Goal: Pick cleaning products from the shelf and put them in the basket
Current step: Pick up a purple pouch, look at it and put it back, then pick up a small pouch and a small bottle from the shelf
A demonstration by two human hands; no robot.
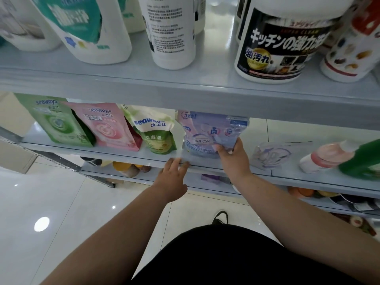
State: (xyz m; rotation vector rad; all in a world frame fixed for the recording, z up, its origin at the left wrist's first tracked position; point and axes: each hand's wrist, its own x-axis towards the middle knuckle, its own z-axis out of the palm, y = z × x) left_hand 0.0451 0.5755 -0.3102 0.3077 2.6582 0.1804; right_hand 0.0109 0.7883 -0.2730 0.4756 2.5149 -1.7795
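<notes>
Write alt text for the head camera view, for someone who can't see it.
A person's right hand grips a lilac pouch on the middle shelf, beside three Seaways pouches; the left hand is open at the shelf edge.

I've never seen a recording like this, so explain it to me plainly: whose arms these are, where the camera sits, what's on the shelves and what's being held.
There is no machine here. A person wears one wide-angle camera on the head, looking forward and down, so the two bare arms in the picture are their own. The right hand pinches the lower corner of a lilac-and-pink soft plastic pouch that stands on the pale grey middle shelf. The left hand is open, fingers straight, at that shelf's front edge; whether it actually touches the edge is unclear. To the left of the held pouch stand a white-and-green pouch, a pink pouch and a green pouch. On the shelf above is a white tub with a black label, among other bottles.
</notes>
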